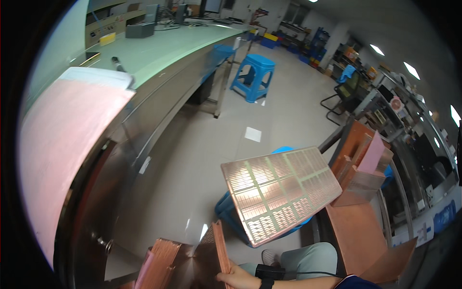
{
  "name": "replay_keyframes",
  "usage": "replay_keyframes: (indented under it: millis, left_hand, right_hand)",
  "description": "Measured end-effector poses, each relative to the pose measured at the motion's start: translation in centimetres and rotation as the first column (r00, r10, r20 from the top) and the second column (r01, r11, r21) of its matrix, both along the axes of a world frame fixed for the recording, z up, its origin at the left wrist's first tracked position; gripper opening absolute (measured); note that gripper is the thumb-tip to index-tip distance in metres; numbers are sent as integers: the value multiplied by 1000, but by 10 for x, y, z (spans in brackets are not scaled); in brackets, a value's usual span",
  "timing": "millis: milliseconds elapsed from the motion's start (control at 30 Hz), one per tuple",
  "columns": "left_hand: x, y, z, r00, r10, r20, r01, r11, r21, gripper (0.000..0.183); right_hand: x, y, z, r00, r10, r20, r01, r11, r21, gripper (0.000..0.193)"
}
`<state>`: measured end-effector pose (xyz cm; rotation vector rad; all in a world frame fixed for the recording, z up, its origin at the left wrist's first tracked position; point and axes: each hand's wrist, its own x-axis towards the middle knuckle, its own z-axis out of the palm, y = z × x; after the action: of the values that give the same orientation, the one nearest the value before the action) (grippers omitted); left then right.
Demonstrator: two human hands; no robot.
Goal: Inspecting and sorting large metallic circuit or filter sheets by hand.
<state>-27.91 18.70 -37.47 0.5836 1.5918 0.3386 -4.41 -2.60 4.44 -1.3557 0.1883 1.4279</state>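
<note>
My right hand [239, 277], with a dark watch on its wrist, comes in from the lower right. Its fingers are closed on the edge of a copper panel stack [222, 250] that stands upright, partly cut off by the lower edge. Just left of it stands another bundle of copper panels [166, 260] with a pink sheet against its side. Beyond my hand, a large copper panel [284, 190] with a slotted grid pattern lies tilted over a blue stool [226, 212], hiding most of it. My left hand is out of view.
A green-topped workbench [178, 45] runs along the left, with pink sheets [72, 130] at its near end. Another blue stool [255, 77] stands farther off. At right, more copper panels [368, 180] stand on a copper-coloured surface [356, 231]. A black box [266, 271] with a cable is near my legs.
</note>
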Motion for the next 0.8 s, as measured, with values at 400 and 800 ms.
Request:
replay_keyframes:
  millis: [400,800]
  left_hand:
    - [32,59,20,998,18,-67,-10,994,105,54]
    - [23,-6,52,1000,-15,-22,17,995,95,57]
  right_hand:
    - [8,-19,-46,710,-19,704,-60,994,87,65]
    - [18,-44,17,705,133,696,-127,990,-61,62]
